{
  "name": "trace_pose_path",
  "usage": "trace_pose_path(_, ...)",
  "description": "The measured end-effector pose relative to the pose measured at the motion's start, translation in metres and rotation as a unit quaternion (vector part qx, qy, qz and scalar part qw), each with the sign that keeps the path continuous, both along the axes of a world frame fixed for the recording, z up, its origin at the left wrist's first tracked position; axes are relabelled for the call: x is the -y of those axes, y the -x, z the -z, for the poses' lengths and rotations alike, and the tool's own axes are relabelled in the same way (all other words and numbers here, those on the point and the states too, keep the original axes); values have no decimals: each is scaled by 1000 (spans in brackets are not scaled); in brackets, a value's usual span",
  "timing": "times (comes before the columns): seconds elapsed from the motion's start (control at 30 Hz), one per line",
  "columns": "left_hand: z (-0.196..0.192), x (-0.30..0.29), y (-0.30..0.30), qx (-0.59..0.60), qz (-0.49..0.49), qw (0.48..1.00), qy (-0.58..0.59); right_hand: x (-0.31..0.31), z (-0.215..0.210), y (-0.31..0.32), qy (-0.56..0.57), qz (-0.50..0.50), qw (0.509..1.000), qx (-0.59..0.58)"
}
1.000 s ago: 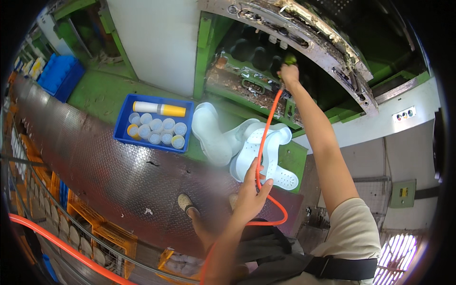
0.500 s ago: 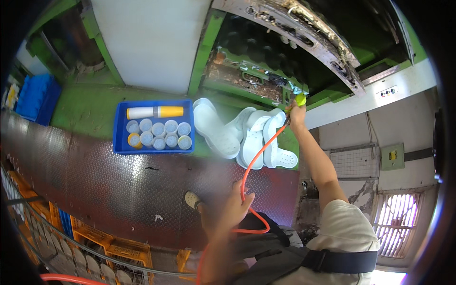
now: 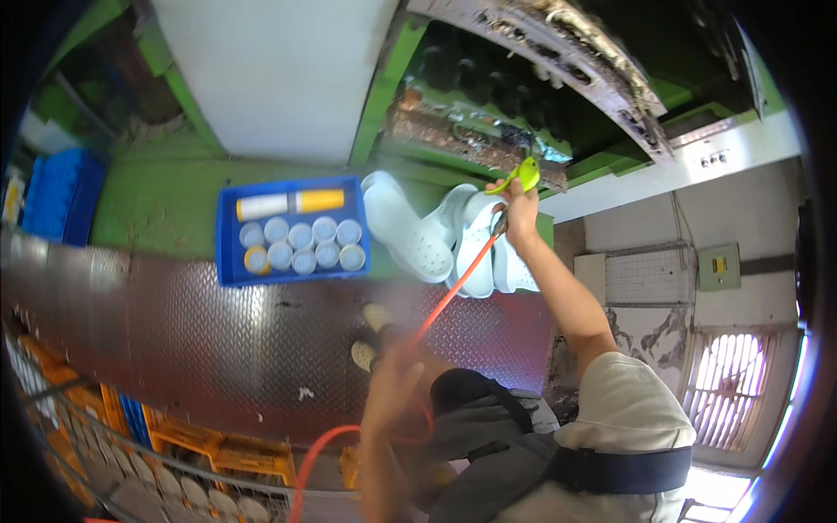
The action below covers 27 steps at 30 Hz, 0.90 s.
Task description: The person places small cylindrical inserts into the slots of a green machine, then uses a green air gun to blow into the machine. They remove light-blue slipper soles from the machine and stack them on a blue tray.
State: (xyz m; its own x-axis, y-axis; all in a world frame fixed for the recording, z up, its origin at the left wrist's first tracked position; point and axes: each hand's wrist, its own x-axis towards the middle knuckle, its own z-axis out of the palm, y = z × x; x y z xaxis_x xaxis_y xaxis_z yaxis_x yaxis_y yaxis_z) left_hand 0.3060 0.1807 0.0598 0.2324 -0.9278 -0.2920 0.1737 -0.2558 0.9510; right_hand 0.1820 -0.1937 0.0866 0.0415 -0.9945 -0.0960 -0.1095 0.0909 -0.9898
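My right hand [image 3: 520, 209] is closed around a yellow-green air blow gun [image 3: 525, 174], held in front of the machine's lower opening, over the shoes. An orange hose [image 3: 458, 290] runs from the gun down to my left hand [image 3: 394, 376], which is blurred but appears wrapped round it; below that hand the hose loops away. Several pale blue foam clogs [image 3: 408, 228] lie in a loose pile on the green ledge, partly hidden behind my right hand and forearm.
Left of the clogs, a blue tray [image 3: 222, 253] holds several capped cylinders. The green machine [image 3: 370, 113] has a debris-strewn opening and an overhanging metal plate [image 3: 523, 61]. Another blue bin [image 3: 78, 196] stands far left. Orange crates [image 3: 253, 460] sit behind a rail below the tread-plate floor [image 3: 218, 340].
My right hand has drawn the blow gun back from the opening, left and nearer. My left hand has moved left and down, pulling the hose straighter between the hands.
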Motion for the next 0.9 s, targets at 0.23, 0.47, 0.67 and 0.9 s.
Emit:
trace_pose_path(0.23,-13,113,51,-36,66,997,19,160,12,61,-74,135,983,-104)
trace_pose_path(0.47,-10,153,11,-2,110,994,26,152,-13,47,-151,129,973,-118)
trace_pose_path(0.67,-22,138,-25,21,129,991,5,97,-40,-7,-149,-137,977,-68)
trace_pose_path(0.9,-18,126,-52,-7,75,997,18,161,-21,-17,-33,120,989,-75)
